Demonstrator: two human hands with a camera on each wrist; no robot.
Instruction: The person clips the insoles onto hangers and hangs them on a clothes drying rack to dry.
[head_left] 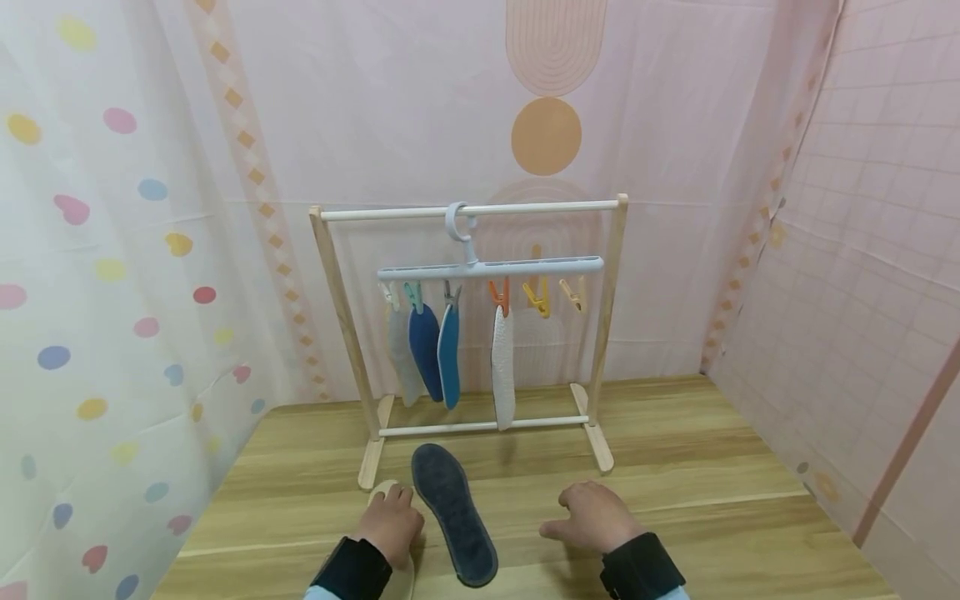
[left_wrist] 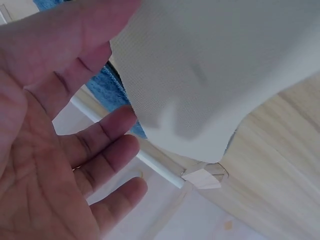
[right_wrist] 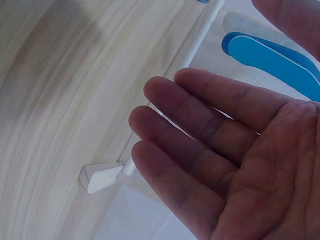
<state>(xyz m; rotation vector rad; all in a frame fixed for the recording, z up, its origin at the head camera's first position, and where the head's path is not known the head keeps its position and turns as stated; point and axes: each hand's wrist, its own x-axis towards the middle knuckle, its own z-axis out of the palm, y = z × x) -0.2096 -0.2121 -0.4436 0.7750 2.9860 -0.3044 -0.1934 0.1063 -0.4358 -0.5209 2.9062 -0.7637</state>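
Observation:
My left hand (head_left: pixel 390 523) is at a beige insole (left_wrist: pixel 200 80). In the left wrist view its thumb lies over the insole's edge and the index fingertip is hidden behind that edge, while the other fingers stretch loosely beside it. In the head view the hand covers much of this insole. Just to the right of that hand lies a dark blue insole (head_left: pixel 453 512) on the table, partly behind the beige one in the left wrist view. Above the table at the right, my right hand (head_left: pixel 596 515) holds nothing, its fingers (right_wrist: pixel 200 105) loosely extended.
A wooden rack (head_left: pixel 348 325) stands behind the hands. From its top bar hangs a light blue hanger (head_left: pixel 487 268) with several clips. Blue insoles (head_left: pixel 448 354) and white insoles (head_left: pixel 503 367) hang from some; a yellow clip (head_left: pixel 537 297) holds nothing. Patterned curtains (head_left: pixel 675 125) surround the table.

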